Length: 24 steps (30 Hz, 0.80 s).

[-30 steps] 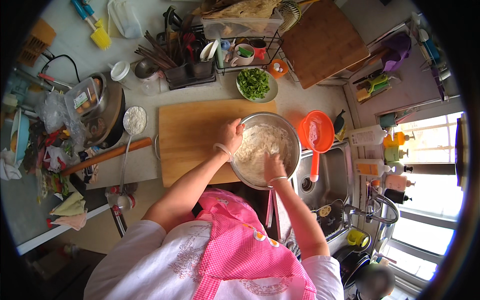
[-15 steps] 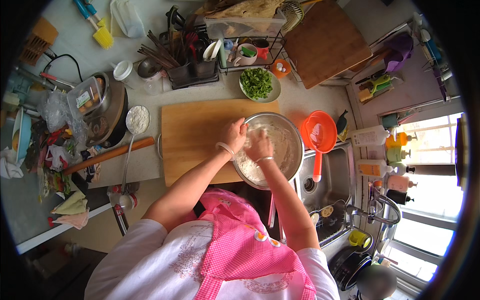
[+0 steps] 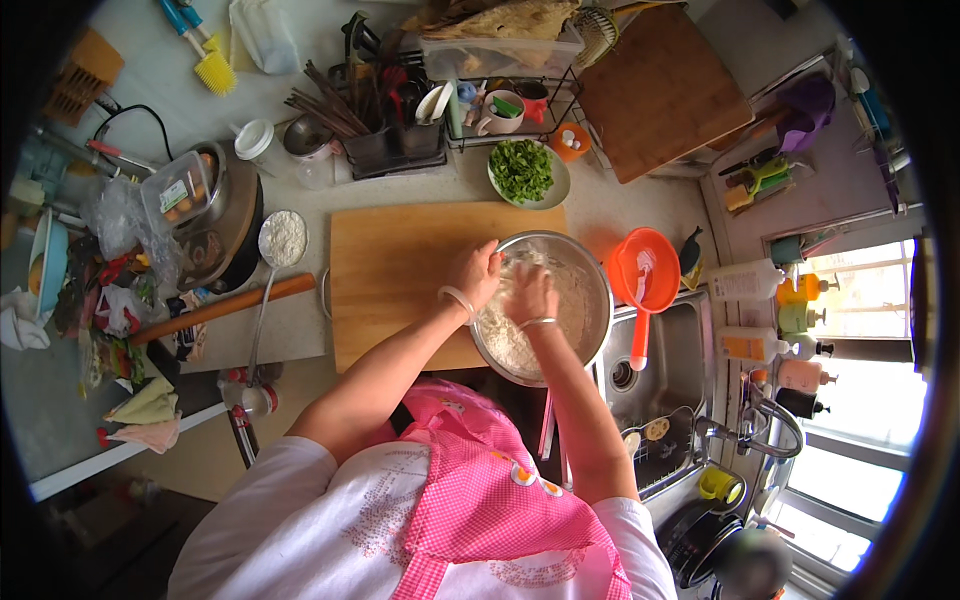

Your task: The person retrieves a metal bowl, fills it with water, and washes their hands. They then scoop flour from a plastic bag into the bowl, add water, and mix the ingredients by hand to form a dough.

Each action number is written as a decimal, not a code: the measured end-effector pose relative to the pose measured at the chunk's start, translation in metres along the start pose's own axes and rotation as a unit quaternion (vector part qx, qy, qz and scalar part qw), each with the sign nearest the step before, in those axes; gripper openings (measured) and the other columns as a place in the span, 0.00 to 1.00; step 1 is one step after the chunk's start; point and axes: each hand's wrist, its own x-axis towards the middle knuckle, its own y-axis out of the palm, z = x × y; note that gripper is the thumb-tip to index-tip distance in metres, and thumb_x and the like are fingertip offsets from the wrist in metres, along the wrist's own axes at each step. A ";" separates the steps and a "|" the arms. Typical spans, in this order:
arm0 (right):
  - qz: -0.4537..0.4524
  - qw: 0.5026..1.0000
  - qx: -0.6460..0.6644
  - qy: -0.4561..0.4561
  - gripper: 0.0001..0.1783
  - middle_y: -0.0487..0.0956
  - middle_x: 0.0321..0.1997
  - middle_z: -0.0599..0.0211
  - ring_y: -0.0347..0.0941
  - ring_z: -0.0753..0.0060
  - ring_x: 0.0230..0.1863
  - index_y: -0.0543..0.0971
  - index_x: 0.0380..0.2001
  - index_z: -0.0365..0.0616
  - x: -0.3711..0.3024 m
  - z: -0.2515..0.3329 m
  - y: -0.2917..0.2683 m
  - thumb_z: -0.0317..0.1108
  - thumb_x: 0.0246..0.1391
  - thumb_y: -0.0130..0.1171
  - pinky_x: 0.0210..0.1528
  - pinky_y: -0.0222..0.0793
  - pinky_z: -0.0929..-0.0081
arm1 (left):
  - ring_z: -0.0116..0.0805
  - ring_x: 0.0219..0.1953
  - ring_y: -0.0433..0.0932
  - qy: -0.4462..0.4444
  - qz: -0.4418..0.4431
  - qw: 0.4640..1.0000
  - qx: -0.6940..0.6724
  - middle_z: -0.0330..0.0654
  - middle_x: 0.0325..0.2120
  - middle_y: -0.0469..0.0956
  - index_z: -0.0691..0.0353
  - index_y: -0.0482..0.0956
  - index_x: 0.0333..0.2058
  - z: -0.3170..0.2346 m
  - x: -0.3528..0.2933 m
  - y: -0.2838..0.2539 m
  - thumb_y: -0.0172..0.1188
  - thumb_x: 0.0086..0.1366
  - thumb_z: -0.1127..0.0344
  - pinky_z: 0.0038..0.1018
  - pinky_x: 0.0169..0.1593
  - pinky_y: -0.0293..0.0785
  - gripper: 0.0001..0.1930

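A steel mixing bowl holds loose, pale flour and stands over the right part of a wooden cutting board. My left hand is closed on the bowl's left rim, thumb up near the edge. Inside the bowl is my right hand, its flour-dusted fingers stretched out and somewhat apart against the flour; their tips are partly buried. Just right of the bowl, an orange ladle-shaped scoop with a long handle rests by the sink, some white residue inside it.
A plate of chopped greens stands behind the board. To the left lie a ladle of flour and a wooden rolling pin. The sink is at right, with bottles along the window. A utensil holder stands at the back.
My right hand has shifted slightly within the bowl, its fingers stretching out more over the flour. My left hand keeps its hold on the rim. The whole view has shifted a little.
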 end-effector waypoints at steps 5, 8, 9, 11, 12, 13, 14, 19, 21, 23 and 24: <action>0.151 0.958 0.043 -0.240 0.18 0.64 0.59 0.54 0.66 0.51 0.55 0.73 0.45 0.52 -0.057 -0.020 -0.010 0.37 0.48 0.54 0.49 0.71 0.57 | 0.52 0.35 0.77 -0.006 -0.010 1.000 -0.017 0.55 0.32 0.78 0.67 0.77 0.41 0.009 0.001 0.005 0.50 0.59 0.68 0.39 0.39 0.72 0.14; 0.170 0.964 -0.002 -0.206 0.15 0.67 0.55 0.53 0.73 0.55 0.47 0.76 0.42 0.52 -0.045 -0.062 -0.016 0.33 0.49 0.52 0.44 0.73 0.60 | 0.53 0.32 0.76 0.004 -0.022 0.999 -0.027 0.53 0.27 0.78 0.64 0.76 0.35 0.004 0.001 -0.003 0.50 0.59 0.68 0.43 0.35 0.70 0.09; 0.140 0.977 -0.012 -0.159 0.15 0.67 0.53 0.53 0.74 0.53 0.44 0.76 0.42 0.52 -0.034 -0.078 -0.010 0.33 0.49 0.52 0.43 0.74 0.60 | 0.54 0.30 0.76 0.014 -0.034 0.999 -0.034 0.52 0.25 0.77 0.63 0.75 0.32 0.001 0.002 -0.003 0.50 0.59 0.68 0.45 0.33 0.69 0.08; 0.079 0.995 0.004 -0.061 0.17 0.68 0.51 0.51 0.77 0.51 0.37 0.74 0.44 0.50 -0.011 -0.084 0.001 0.34 0.47 0.53 0.40 0.75 0.60 | 0.54 0.29 0.75 0.011 -0.012 1.000 -0.016 0.52 0.23 0.77 0.63 0.75 0.31 -0.004 0.003 -0.003 0.50 0.59 0.68 0.45 0.33 0.69 0.07; 0.048 0.998 0.026 -0.009 0.20 0.68 0.49 0.50 0.77 0.50 0.33 0.73 0.46 0.49 0.001 -0.077 0.005 0.35 0.46 0.55 0.38 0.75 0.60 | 0.55 0.28 0.75 0.011 -0.001 1.000 -0.006 0.52 0.22 0.77 0.63 0.75 0.31 -0.006 0.003 -0.003 0.49 0.59 0.68 0.46 0.32 0.69 0.07; 0.050 0.997 0.047 0.042 0.24 0.68 0.48 0.48 0.77 0.49 0.36 0.69 0.49 0.49 0.010 -0.039 -0.015 0.34 0.45 0.55 0.38 0.75 0.58 | 0.54 0.30 0.76 -0.004 0.003 1.000 -0.003 0.53 0.25 0.77 0.65 0.76 0.34 0.000 0.004 -0.005 0.49 0.59 0.68 0.43 0.34 0.71 0.09; 0.035 0.999 0.002 0.024 0.25 0.68 0.48 0.47 0.75 0.49 0.40 0.67 0.50 0.51 0.011 -0.021 -0.018 0.33 0.45 0.54 0.37 0.75 0.59 | 0.53 0.32 0.77 -0.011 0.016 1.000 -0.007 0.54 0.28 0.78 0.67 0.76 0.37 0.002 0.005 -0.001 0.49 0.59 0.69 0.40 0.36 0.72 0.11; 0.080 0.974 0.028 -0.210 0.17 0.67 0.52 0.50 0.70 0.46 0.49 0.75 0.39 0.49 -0.030 0.014 -0.004 0.35 0.42 0.59 0.45 0.71 0.54 | 0.56 0.29 0.75 0.023 -0.058 0.997 -0.050 0.55 0.24 0.76 0.63 0.76 0.32 0.019 0.006 0.012 0.50 0.59 0.68 0.45 0.33 0.69 0.08; 0.063 0.940 0.131 -0.308 0.15 0.68 0.51 0.51 0.71 0.48 0.48 0.75 0.37 0.49 -0.048 -0.024 0.011 0.36 0.43 0.59 0.44 0.72 0.55 | 0.56 0.29 0.75 0.020 -0.042 0.998 -0.035 0.56 0.25 0.76 0.63 0.76 0.33 0.018 0.005 0.012 0.50 0.59 0.68 0.45 0.33 0.69 0.08; 0.088 0.963 0.100 -0.236 0.13 0.69 0.49 0.52 0.72 0.50 0.48 0.75 0.36 0.49 -0.046 -0.061 0.006 0.36 0.43 0.58 0.43 0.73 0.56 | 0.56 0.30 0.75 0.009 -0.024 0.999 -0.027 0.56 0.25 0.76 0.63 0.76 0.33 0.012 0.005 0.006 0.49 0.59 0.68 0.44 0.33 0.69 0.08; 0.100 0.971 0.084 -0.200 0.13 0.69 0.48 0.53 0.72 0.51 0.47 0.76 0.35 0.49 -0.044 -0.071 0.007 0.36 0.44 0.58 0.42 0.73 0.57 | 0.56 0.30 0.75 -0.001 -0.012 1.000 -0.026 0.55 0.25 0.76 0.63 0.76 0.33 0.009 0.005 0.003 0.49 0.58 0.68 0.44 0.33 0.69 0.08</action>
